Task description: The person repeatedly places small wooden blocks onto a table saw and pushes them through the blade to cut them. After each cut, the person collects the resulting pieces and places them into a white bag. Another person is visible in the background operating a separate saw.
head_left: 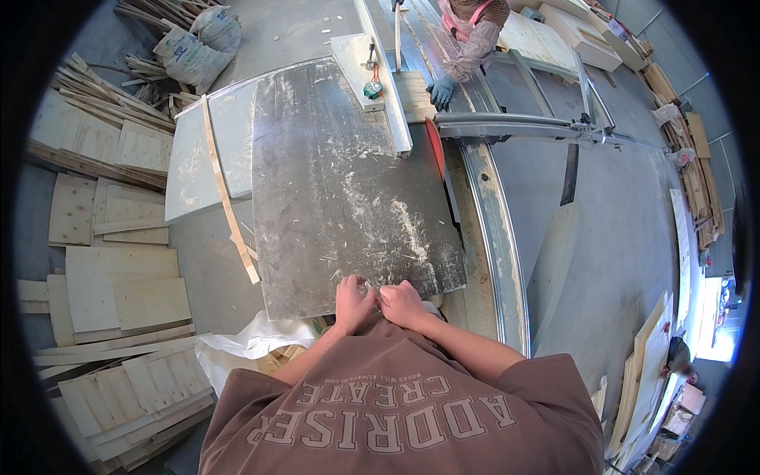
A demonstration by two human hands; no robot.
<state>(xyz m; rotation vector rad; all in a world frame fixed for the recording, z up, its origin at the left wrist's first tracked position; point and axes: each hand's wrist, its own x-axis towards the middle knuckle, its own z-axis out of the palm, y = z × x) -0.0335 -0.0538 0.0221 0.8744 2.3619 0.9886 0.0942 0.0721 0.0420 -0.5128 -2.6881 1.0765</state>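
Both of my hands meet at the near edge of a dark saw table (332, 198) strewn with sawdust and wood chips. My left hand (354, 302) has its fingers curled inward. Close beside it, my right hand (401, 305) is closed in a pinch. Whatever lies between the fingers, if anything, is too small or hidden to make out. At the table's far end, a co-worker's blue glove (442, 93) rests by a wooden board (414, 96) between the metal fence (383, 79) and a red blade guard (435, 149).
A thin wood strip (226, 190) lies across the pale side table (207, 154). A white sack (257, 339) stands by my left forearm. Stacked boards (127, 289) line the left side. The sliding rail (499, 237) runs along the right, with a crossbar (514, 125) beyond.
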